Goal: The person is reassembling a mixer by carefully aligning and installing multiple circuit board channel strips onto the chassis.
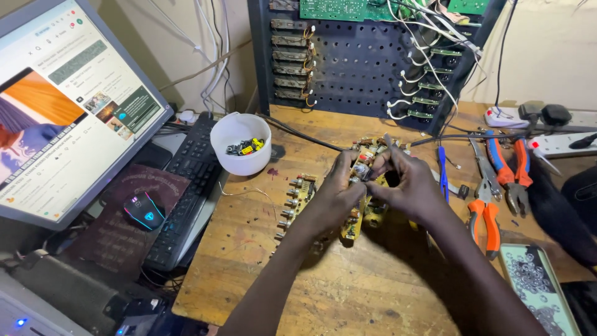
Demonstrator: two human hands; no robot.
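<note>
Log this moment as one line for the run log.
left hand: gripping circuit board | right hand: pinching board top | nearby: white cup, pliers, keyboard

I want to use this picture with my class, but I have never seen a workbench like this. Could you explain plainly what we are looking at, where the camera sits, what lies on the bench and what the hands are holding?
The one picture comes from a camera worn on a person's head, looking down at their own two bare hands over a wooden bench. There is no machine at work. The left hand and the right hand meet over a yellowish circuit board, both pinching a small part on it; what the part is, I cannot tell. A second board with a row of knobs lies beside it. Further left stand a white bowl of small parts, a black keyboard, a glowing mouse and a lit screen. To the right lie orange-handled pliers and a blue screwdriver. Behind stands a dark panel with holes, strung with white wires.
</note>
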